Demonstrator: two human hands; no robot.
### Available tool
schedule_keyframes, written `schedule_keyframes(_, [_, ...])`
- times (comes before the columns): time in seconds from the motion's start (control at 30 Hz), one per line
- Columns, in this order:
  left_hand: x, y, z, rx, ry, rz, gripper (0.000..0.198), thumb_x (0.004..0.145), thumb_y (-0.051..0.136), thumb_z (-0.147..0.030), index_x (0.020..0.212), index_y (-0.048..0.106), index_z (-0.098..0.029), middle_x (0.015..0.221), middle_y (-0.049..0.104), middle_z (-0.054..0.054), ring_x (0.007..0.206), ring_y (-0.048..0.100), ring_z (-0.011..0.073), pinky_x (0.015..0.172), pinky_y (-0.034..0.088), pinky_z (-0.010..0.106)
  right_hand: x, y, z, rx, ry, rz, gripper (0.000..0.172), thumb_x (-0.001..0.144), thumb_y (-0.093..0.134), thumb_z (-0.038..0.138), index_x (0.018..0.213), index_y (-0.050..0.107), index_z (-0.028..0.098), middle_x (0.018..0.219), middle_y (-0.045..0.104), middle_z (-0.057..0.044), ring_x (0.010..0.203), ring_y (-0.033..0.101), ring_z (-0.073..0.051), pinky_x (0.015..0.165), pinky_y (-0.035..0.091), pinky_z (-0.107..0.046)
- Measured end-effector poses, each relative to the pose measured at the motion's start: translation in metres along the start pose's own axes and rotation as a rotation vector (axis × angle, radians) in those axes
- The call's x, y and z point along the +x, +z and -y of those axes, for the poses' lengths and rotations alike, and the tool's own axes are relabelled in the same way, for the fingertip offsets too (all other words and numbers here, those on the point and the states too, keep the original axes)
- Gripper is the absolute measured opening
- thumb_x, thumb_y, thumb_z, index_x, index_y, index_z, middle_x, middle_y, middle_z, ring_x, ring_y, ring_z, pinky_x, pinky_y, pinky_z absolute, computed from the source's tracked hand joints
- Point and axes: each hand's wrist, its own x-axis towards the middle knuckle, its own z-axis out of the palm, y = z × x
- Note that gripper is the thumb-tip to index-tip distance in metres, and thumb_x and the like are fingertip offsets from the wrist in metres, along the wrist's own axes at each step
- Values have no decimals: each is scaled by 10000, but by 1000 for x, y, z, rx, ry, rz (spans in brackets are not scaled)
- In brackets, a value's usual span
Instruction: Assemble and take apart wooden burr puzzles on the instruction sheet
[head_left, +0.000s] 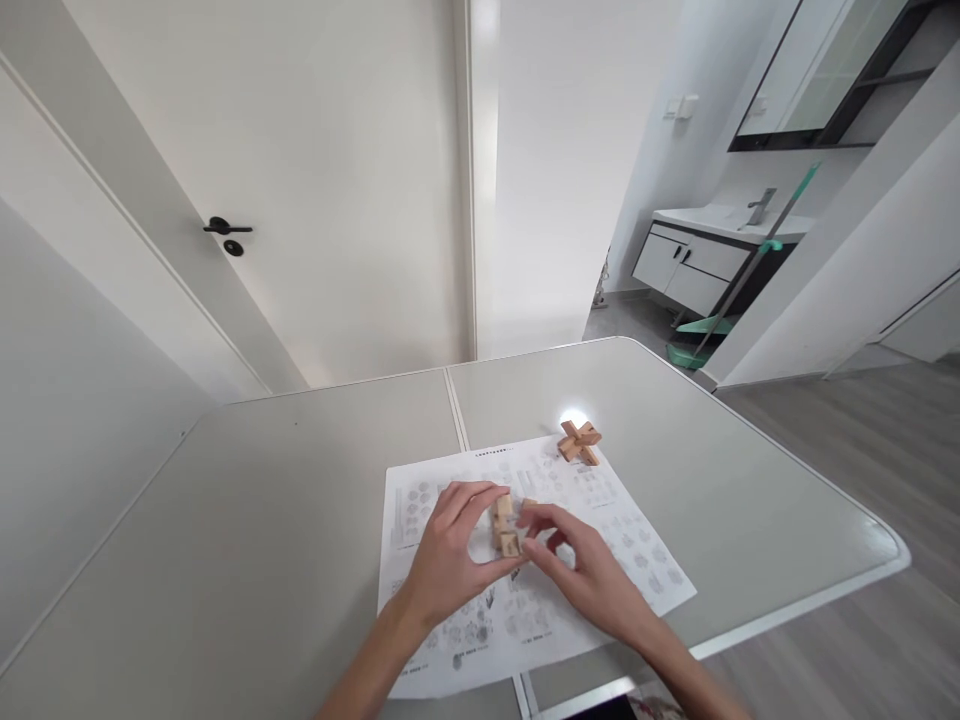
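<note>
Wooden puzzle [507, 527], half hidden behind fingers [472, 493]

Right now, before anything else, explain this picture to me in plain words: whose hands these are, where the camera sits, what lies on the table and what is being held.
There is no machine here. A person works with two bare hands, and the single picture comes from a camera worn on that person's head, looking forward and down. The left hand and the right hand meet over a printed sheet of diagrams lying on a grey table. Together their fingertips pinch a small wooden puzzle block made of several pieces. At the sheet's far right corner a wooden cross puzzle rests alone. Behind the table are a white door and a washbasin cabinet.
</note>
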Motion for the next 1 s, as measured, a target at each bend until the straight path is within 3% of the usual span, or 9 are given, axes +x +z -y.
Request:
schedule_keyframes(0.1, [7, 7, -8, -7, 11, 44, 649, 891, 753, -378, 1471, 462, -366, 1363, 603, 71, 1278, 546, 307, 1089, 476, 519, 3, 4, 10, 140, 70, 39, 299, 1021, 530, 488, 985, 672, 227, 957, 709, -55, 869, 650, -221, 784, 518, -321])
schedule_keyframes(0.2, [6, 14, 5, -5, -154, 94, 927, 772, 844, -498, 1543, 347, -365, 1460, 520, 80, 1354, 469, 344, 1098, 468, 551, 3, -4, 1, 200, 153, -47, 373, 1008, 525, 557, 1046, 662, 212, 851, 677, -40, 775, 618, -204, 734, 496, -311])
schedule_keyframes(0.27, [3, 18, 20, 9, -223, 140, 910, 723, 866, -532, 1497, 421, -352, 1479, 487, 81, 1379, 437, 362, 1090, 474, 560, -1, -12, -8, 196, 201, -75, 427, 1000, 512, 605, 1079, 650, 208, 818, 646, -28, 715, 586, -188, 698, 484, -304])
schedule_keyframes(0.43, [-1, 26, 42, 32, -184, 203, 690, 685, 908, -471, 1295, 619, -329, 1411, 531, 71, 1358, 449, 362, 1110, 445, 562, -12, -23, -14, 145, 240, -67, 500, 996, 454, 669, 1110, 635, 217, 805, 601, -17, 716, 571, -190, 699, 490, -304])
schedule_keyframes(0.63, [1, 11, 21, -126, -236, 169, 592, 805, 829, -419, 1318, 546, -337, 1284, 627, 40, 1119, 640, 261, 990, 546, 459, -13, -18, -3, 162, 149, -3, 435, 1057, 364, 598, 1076, 588, 225, 800, 562, -5, 707, 551, -180, 721, 489, -311])
schedule_keyframes(0.73, [5, 3, 6, -130, -241, 129, 594, 793, 837, -413, 1304, 543, -341, 1213, 666, 20, 1018, 681, 241, 937, 572, 431, -10, -14, 6, 86, 110, 30, 411, 1077, 345, 548, 1202, 591, 243, 803, 574, -8, 732, 567, -194, 731, 501, -319])
schedule_keyframes(0.9, [13, -4, -9, -110, -198, 107, 548, 820, 811, -390, 1291, 536, -335, 1231, 671, 15, 1016, 687, 228, 908, 585, 392, -4, -11, 22, -14, 4, 107, 323, 1073, 410, 456, 1299, 557, 277, 996, 670, -51, 856, 625, -229, 801, 507, -348])
schedule_keyframes(1.0, [14, -6, -13, -104, -189, 112, 528, 836, 797, -387, 1290, 532, -334, 1246, 663, 21, 1059, 677, 238, 924, 579, 398, -1, -14, 26, -30, 5, 126, 266, 1074, 428, 424, 1254, 539, 263, 939, 681, -41, 825, 629, -231, 743, 493, -337])
